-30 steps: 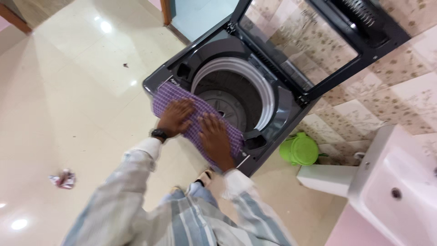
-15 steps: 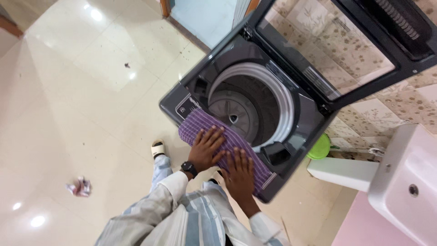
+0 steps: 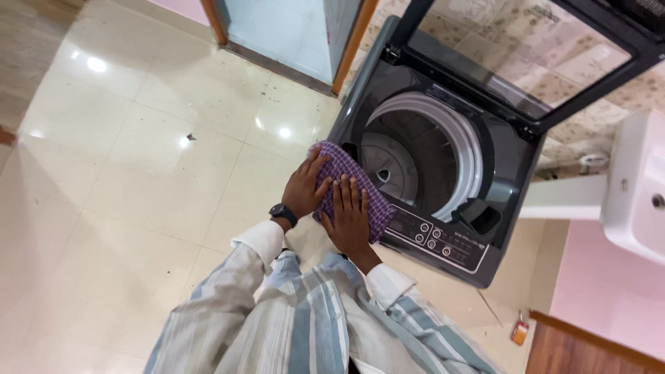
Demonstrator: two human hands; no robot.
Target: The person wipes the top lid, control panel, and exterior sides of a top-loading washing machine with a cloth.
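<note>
A dark grey top-loading washing machine [image 3: 499,187] stands with its glass lid [image 3: 526,55] raised and its drum [image 3: 415,156] showing. A purple checked cloth [image 3: 377,204] lies bunched on the machine's front left corner, beside the round control buttons [image 3: 433,235]. My left hand [image 3: 305,187] presses on the cloth's left side, a black watch on its wrist. My right hand [image 3: 348,215] lies flat on the cloth, fingers spread toward the drum. Both sleeves are striped blue and white.
A white sink [image 3: 641,187] juts out at the right edge, above pink flooring. A doorway with a wooden frame [image 3: 346,48] opens behind the machine. Glossy cream floor tiles [image 3: 125,173] spread to the left. A small orange and white object [image 3: 519,331] lies on the floor lower right.
Both hands have slid the cloth along the machine's front panel to its left corner, uncovering the control buttons. The cloth is more bunched. The camera has shifted round the machine.
</note>
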